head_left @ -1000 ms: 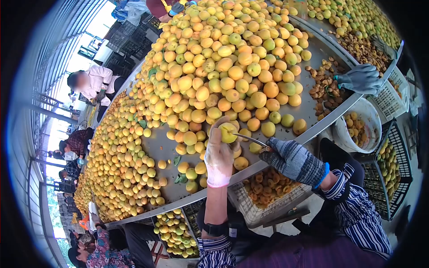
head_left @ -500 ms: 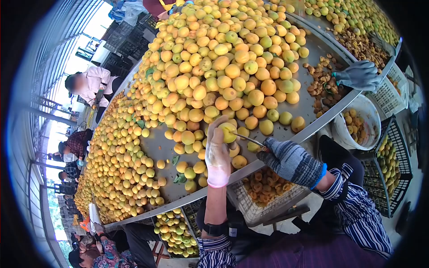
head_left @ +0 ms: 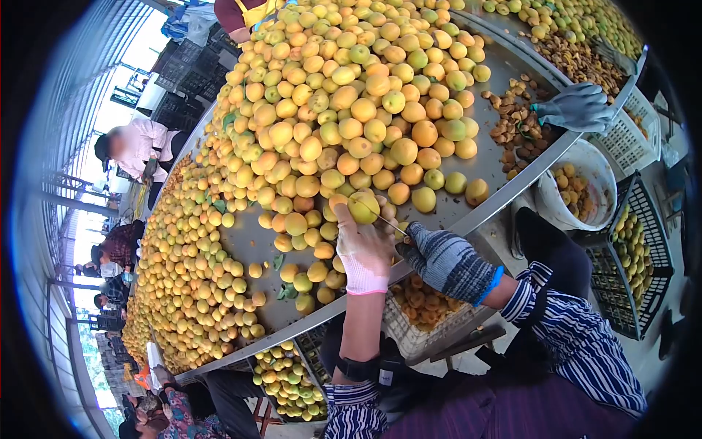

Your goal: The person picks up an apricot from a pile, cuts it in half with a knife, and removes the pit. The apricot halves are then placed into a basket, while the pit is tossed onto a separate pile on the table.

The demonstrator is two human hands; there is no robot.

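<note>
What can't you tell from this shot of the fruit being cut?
Head view only:
- Handle of the knife: buried in the right hand.
- Underside of the fruit: covered by the left hand.
- Most of the crate below the table: behind its rim and both arms.

Fruit heap (head_left: 351, 110) on the table (head_left: 504, 157) ahead of me, pits (head_left: 512, 121) on it to the right. Left hand (head_left: 363, 252) and right hand (head_left: 439, 260) over my near edge; crate (head_left: 411, 341) below them, bucket (head_left: 545, 206) further right.

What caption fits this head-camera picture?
Left hand holds a fruit while the right hand puts a knife to it, at a fruit-heaped table.
</note>
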